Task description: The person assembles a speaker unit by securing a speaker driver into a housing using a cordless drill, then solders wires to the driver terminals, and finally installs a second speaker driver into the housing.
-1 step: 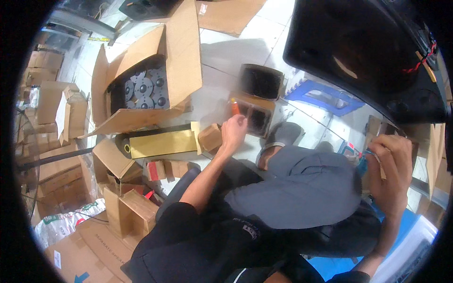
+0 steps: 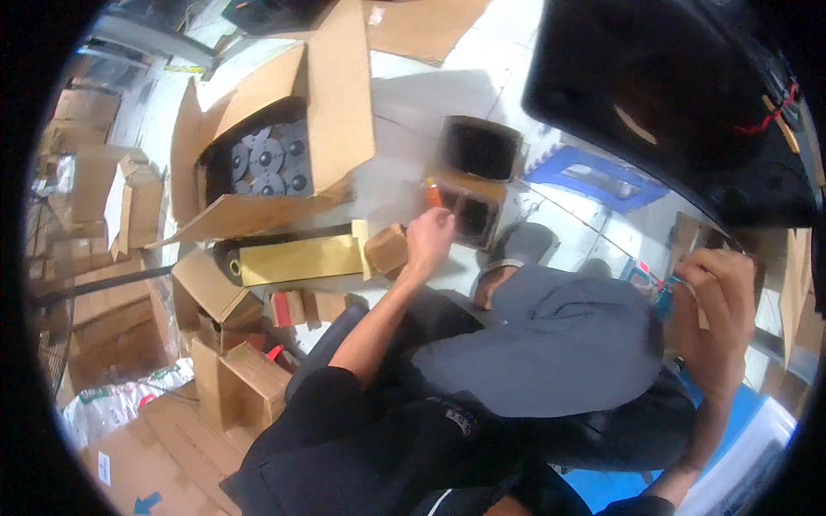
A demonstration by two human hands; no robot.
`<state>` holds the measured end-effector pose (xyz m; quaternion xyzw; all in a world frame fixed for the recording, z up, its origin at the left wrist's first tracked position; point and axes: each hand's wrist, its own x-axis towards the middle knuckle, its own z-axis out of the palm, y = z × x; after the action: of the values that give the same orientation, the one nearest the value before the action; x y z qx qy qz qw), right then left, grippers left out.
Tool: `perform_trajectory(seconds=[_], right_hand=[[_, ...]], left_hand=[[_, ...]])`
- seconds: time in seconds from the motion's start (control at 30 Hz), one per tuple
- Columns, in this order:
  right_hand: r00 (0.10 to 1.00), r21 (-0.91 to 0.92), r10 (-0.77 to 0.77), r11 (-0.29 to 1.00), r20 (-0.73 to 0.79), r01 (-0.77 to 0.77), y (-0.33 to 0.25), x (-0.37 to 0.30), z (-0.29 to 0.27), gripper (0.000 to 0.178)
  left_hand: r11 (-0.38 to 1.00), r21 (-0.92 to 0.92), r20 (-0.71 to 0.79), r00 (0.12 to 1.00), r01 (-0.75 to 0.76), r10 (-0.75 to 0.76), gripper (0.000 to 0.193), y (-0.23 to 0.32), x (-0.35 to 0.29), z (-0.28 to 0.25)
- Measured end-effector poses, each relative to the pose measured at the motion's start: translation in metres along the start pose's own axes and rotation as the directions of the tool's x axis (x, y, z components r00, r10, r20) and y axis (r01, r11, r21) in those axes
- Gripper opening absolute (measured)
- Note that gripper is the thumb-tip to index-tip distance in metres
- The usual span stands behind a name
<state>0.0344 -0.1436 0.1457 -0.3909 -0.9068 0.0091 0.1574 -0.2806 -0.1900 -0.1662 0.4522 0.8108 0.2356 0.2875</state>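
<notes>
Reaching forward, my left hand [image 2: 430, 238] is closed by a slim orange thing with a yellow tip [image 2: 434, 194], apparently held in the fingers; its kind is unclear. The hand is over a low brown box with a black inside [image 2: 476, 217], and a second black-topped piece [image 2: 480, 148] lies just beyond. My right hand [image 2: 712, 301] is raised beside my right knee, fingers curled round a small teal thing [image 2: 664, 297], mostly hidden by them. A small brown block-like carton [image 2: 386, 250] sits left of my left hand.
An open cardboard box [image 2: 340, 95] at upper left holds several grey discs with black domes [image 2: 264, 160]. A large black cabinet [image 2: 619, 77] stands at upper right, with a blue plastic frame [image 2: 589, 179] below it. Cardboard boxes [image 2: 112, 310] crowd the left side.
</notes>
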Motion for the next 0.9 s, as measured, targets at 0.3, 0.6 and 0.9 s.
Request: perform_trajectory(seconds=[0.3, 0.6, 0.9], right_hand=[[0.997, 0.185, 0.033, 0.983, -0.076, -0.018, 0.005, -0.002, -0.004, 0.026], [0.932, 0.145, 0.245, 0.966, -0.266, -0.213, 0.028, -0.037, -0.048, 0.013], [0.888, 0.175, 0.277, 0.958, -0.366, -0.227, 0.036, -0.041, -0.047, 0.011]], left_hand=[[0.992, 0.077, 0.027, 0.995, -0.095, 0.094, 0.028, -0.015, -0.003, -0.004], [0.95, -0.042, 0.173, 0.934, -0.309, 0.311, 0.019, 0.023, -0.005, 0.051], [0.921, 0.194, 0.254, 0.924, -0.338, 0.286, 0.033, 0.062, 0.034, 0.166]])
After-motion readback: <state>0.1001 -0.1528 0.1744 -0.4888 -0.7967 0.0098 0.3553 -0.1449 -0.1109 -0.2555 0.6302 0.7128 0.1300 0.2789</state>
